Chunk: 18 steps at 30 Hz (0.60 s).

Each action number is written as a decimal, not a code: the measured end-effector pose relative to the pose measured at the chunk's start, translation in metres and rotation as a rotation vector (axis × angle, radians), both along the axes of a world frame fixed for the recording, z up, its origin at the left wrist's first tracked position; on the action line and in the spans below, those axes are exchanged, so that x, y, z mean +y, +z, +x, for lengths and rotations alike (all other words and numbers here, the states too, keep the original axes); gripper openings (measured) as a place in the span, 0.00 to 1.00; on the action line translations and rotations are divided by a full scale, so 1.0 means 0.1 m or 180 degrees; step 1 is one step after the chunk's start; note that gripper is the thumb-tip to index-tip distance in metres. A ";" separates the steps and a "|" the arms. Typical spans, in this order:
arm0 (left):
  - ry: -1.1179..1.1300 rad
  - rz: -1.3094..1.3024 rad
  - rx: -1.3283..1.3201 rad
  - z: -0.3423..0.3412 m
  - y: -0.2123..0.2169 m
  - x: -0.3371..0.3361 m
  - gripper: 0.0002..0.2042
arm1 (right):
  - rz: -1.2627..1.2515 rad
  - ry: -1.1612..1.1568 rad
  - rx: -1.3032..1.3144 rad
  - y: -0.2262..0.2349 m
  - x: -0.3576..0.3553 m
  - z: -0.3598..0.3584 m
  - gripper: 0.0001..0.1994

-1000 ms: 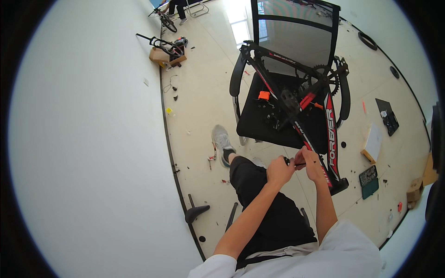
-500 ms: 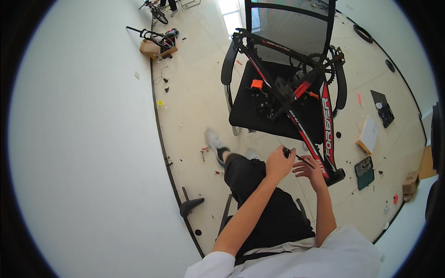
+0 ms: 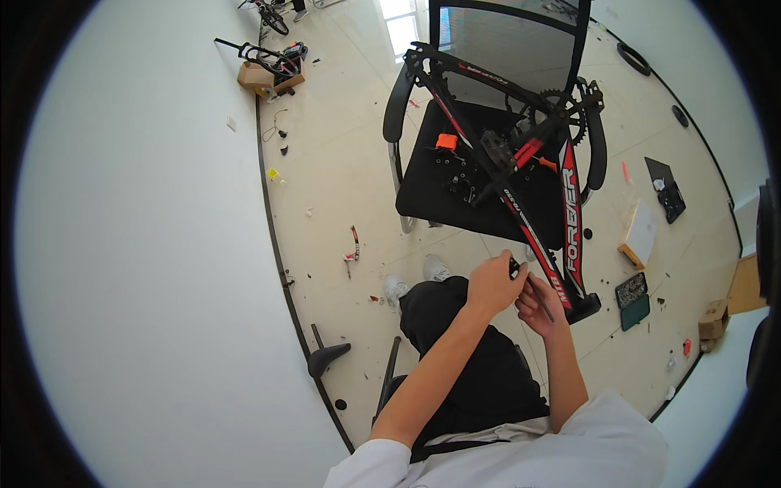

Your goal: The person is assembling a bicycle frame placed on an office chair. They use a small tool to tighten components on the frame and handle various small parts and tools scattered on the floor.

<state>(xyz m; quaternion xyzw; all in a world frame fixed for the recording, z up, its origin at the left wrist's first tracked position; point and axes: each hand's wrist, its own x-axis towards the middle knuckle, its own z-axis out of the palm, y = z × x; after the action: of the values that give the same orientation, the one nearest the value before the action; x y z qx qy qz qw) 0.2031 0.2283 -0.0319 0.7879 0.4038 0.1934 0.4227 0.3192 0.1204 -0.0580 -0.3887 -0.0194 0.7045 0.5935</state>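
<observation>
Above my lap, both hands are close together just left of the front end of a black and red bicycle frame (image 3: pixel 572 224). My left hand (image 3: pixel 492 285) is closed around a small black part (image 3: pixel 514 267), most of it hidden by the fingers. In my right hand (image 3: pixel 538 307), the fingers pinch a thin dark rod (image 3: pixel 540 299) that slants from the black part down toward the wrist. The frame lies across a black office chair (image 3: pixel 423 191), its chainring (image 3: pixel 550 104) toward the backrest.
Small parts, an orange case (image 3: pixel 447 142) and an orange-handled tool (image 3: pixel 547 164) lie on the seat. A saddle (image 3: pixel 329 359) is on the floor by the left wall. To the right are a green bit case (image 3: pixel 634 313), a black tool case (image 3: pixel 670 199) and a cardboard box (image 3: pixel 713 320).
My left foot has drawn back toward the chair beneath me. The right fingers have closed in on the rod, which now points more steeply downward. Both hands stay together.
</observation>
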 end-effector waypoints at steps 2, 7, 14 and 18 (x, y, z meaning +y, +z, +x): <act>-0.0084 0.0188 0.0040 0.01 0.00 -0.02 0.18 | -0.0143 -0.0043 0.0040 0.04 -0.02 -0.01 0.16; -0.0415 0.0137 -0.0018 -0.19 -0.08 -0.01 0.14 | -0.0425 -0.0087 -0.0099 0.01 0.07 -0.17 0.13; -0.0150 0.0343 -0.0183 -0.13 -0.03 0.03 0.10 | -0.0337 -0.0513 -0.0138 -0.10 0.29 -0.23 0.16; -0.0375 0.0376 -0.0286 0.00 -0.07 -0.05 0.10 | -0.0381 -0.0868 -0.0362 -0.06 0.16 -0.19 0.15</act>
<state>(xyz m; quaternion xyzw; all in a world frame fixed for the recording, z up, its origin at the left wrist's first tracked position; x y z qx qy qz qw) 0.2027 0.2236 -0.0385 0.8244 0.3252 0.2269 0.4038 0.2999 0.1362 -0.0639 -0.4617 0.0419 0.5941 0.6573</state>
